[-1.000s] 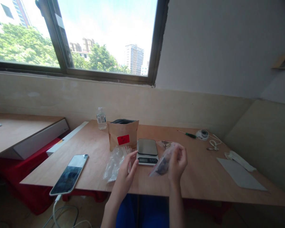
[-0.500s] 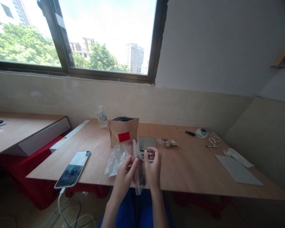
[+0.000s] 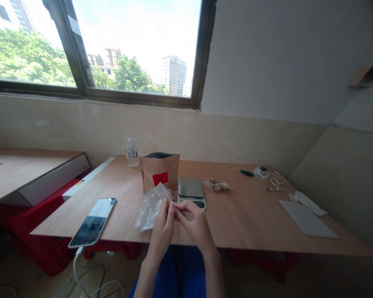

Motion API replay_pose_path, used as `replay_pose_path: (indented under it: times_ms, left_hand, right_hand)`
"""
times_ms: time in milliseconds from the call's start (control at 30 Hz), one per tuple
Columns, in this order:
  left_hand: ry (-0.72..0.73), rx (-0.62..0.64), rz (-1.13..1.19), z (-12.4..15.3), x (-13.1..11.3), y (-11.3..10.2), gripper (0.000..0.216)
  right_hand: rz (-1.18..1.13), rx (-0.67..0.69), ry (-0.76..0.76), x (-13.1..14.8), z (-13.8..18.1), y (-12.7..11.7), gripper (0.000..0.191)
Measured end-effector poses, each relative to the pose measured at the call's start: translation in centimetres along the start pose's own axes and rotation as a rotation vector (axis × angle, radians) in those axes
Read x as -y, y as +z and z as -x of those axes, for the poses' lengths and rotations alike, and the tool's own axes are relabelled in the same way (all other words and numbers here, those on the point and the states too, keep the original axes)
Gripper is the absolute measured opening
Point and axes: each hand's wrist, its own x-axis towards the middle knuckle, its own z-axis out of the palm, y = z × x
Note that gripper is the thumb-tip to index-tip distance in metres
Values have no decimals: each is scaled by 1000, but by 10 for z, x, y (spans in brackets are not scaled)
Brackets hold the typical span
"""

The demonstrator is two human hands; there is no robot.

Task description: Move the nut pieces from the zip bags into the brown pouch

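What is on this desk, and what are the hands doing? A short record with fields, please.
Left hand: fingertips pinched against the other hand's, beside the clear bags
Right hand: fingertips pinched, in front of the scale
Held: too hidden to tell
Behind: paper bag, bottle
Near edge: phone
Far side: screwdriver
Surface: table

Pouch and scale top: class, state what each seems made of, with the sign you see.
Pouch: probably kraft paper; matt brown, lightly creased, standing stiffly. Scale top: likely metal or glass; smooth grey, reflecting light.
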Motion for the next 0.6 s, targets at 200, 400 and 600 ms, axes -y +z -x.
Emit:
replay_pose_path:
  times_ms: [200, 400, 600]
  left_hand:
    - [60, 48, -70, -1, 1, 3, 24]
    - [111, 36, -127, 0, 3, 8, 25]
    - [71, 4, -120, 2, 0, -1, 28]
  right_hand:
    - [20, -18, 84, -2, 1, -1, 20]
    - [-56, -153, 163, -10, 2, 5, 24]
    - [-120, -677, 250, -33, 0, -19, 35]
